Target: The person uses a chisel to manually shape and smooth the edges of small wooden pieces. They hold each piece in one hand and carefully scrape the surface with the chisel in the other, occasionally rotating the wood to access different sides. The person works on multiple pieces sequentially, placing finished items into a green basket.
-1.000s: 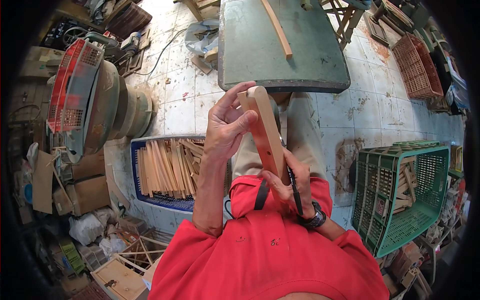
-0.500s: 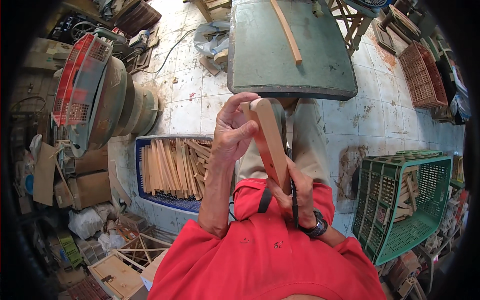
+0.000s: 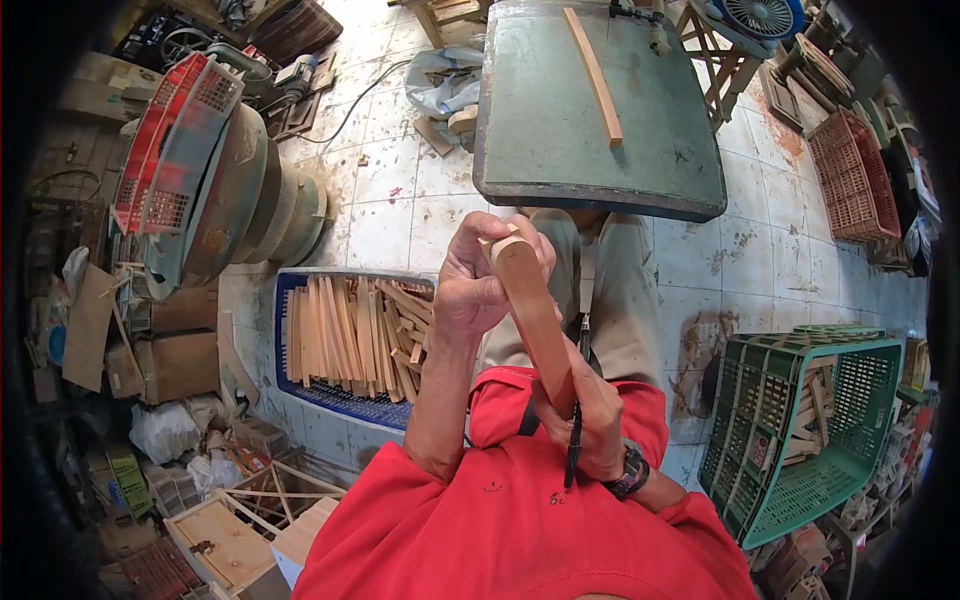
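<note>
A wooden strip [image 3: 532,310] with a rounded far end is held between my hands, slanting up and away from my red shirt. My left hand [image 3: 474,280] is closed round the far end, thumb and fingers on its edges. Lower down, my right hand [image 3: 590,415] grips the near end. A thin black pen-like tool [image 3: 573,445] shows along that same hand, its tip pointing toward my shirt; I cannot make out its kind. Beyond my hands, a single wooden strip [image 3: 596,85] lies on the green tabletop [image 3: 530,140].
At left, a blue crate [image 3: 345,402] holds many wooden strips [image 3: 350,330]. A green crate [image 3: 745,430] with wood pieces lies at right. A red basket [image 3: 165,150] rests against a large round stand [image 3: 240,180]. A fan [image 3: 758,16] and a brown crate [image 3: 848,165] are far right.
My left fingers have closed further over the strip's far end, and the strip has turned to show another face. The black tool's lower tip now slants over my shirt. My view has shifted slightly.
</note>
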Demonstrator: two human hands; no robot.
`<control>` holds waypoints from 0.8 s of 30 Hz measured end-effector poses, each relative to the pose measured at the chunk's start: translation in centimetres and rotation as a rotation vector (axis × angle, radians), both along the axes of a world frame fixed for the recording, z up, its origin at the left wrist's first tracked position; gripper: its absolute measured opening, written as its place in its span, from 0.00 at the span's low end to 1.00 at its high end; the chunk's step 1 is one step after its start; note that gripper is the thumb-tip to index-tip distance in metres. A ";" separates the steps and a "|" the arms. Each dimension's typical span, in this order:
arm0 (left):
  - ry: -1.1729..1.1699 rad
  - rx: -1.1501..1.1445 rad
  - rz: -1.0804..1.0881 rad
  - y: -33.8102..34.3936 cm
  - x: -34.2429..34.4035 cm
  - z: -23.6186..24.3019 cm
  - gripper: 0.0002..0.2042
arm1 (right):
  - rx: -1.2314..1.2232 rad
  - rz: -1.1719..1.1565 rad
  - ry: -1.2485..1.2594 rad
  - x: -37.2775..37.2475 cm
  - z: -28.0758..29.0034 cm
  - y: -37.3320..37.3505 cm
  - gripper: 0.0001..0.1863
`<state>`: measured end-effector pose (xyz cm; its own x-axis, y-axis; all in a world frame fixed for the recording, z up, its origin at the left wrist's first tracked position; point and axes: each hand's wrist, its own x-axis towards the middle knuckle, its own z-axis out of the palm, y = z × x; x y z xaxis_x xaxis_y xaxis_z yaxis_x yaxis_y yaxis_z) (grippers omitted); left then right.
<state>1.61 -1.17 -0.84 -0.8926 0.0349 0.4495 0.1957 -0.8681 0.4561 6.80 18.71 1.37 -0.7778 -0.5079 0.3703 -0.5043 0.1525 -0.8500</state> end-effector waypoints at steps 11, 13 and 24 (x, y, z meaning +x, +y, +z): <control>0.014 -0.058 0.020 -0.3 -0.1 0.0 0.23 | -0.034 0.065 -0.195 -0.1 0.3 0.5 0.37; 0.003 -0.060 0.019 -0.3 0.0 -0.1 0.23 | -0.114 0.127 -0.366 -0.4 0.1 0.8 0.36; -0.030 0.016 -0.004 0.3 -0.1 0.0 0.25 | -0.385 0.294 -1.117 -1.7 1.0 1.0 0.27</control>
